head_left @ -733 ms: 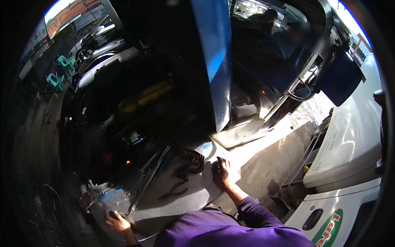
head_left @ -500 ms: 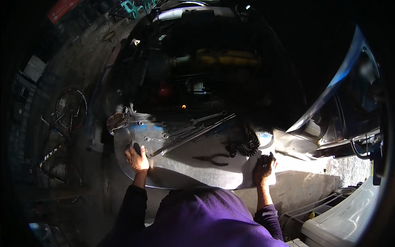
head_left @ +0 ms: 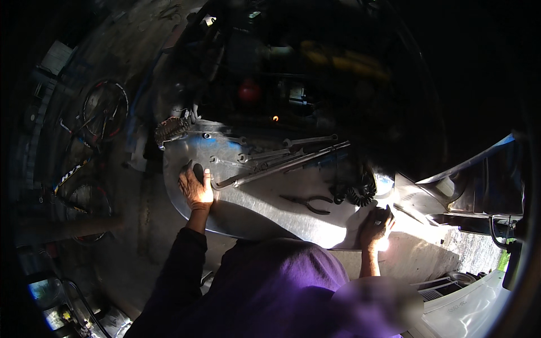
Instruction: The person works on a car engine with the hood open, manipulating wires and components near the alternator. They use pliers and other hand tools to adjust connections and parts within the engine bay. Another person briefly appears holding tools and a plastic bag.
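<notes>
My left hand [head_left: 197, 187] rests on the left part of a shiny metal panel [head_left: 265, 217], thumb and fingers apart. A dark oval patch shows between them, too dim to tell as shadow or object. Beside it lie a long metal bar [head_left: 293, 163] and several wrenches [head_left: 265, 155]. At the panel's right edge my right hand [head_left: 375, 226] is curled, with something dark at its fingers that I cannot make out. Pliers [head_left: 310, 203] with dark handles lie spread to its left. Just beyond that hand is a black coiled cord [head_left: 360, 191].
Past the panel is a dark vehicle engine bay with a red round part [head_left: 248, 90] and a yellowish part [head_left: 344, 59]. A ribbed brown part [head_left: 171, 130] sits at the panel's far left corner. A bicycle [head_left: 104, 112] stands left, a white lidded box [head_left: 468, 310] lower right.
The whole view has shifted and tilted a little, so the panel and tools appear higher and farther right. Both hands keep about the same places on the panel.
</notes>
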The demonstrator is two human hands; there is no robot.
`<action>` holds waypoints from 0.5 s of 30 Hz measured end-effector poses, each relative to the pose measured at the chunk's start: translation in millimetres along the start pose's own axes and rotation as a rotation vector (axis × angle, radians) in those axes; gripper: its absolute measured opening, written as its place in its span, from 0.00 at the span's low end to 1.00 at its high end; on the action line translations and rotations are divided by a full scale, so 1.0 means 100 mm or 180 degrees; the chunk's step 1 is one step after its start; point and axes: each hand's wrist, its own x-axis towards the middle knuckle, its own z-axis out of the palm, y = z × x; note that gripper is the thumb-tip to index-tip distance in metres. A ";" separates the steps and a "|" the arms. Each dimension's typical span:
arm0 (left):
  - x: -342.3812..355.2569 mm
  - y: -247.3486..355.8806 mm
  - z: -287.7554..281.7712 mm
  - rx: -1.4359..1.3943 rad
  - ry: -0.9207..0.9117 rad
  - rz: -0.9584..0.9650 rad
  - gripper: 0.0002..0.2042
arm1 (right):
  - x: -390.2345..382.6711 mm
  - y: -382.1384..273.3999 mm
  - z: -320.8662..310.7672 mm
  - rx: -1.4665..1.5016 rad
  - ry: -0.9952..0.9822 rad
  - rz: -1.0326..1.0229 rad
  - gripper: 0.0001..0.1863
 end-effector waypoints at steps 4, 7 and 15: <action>0.00 0.00 0.00 -0.0047 -0.0067 -0.0033 0.40 | -0.01 0.04 0.01 -0.0063 -0.0014 -0.0011 0.25; 0.02 0.02 0.00 0.0021 -0.0049 -0.0019 0.40 | -0.01 0.10 0.01 -0.0187 -0.0107 -0.0093 0.26; 0.01 0.01 0.00 0.0159 -0.0027 0.0001 0.38 | -0.01 0.13 0.04 -0.0105 -0.0008 -0.0055 0.27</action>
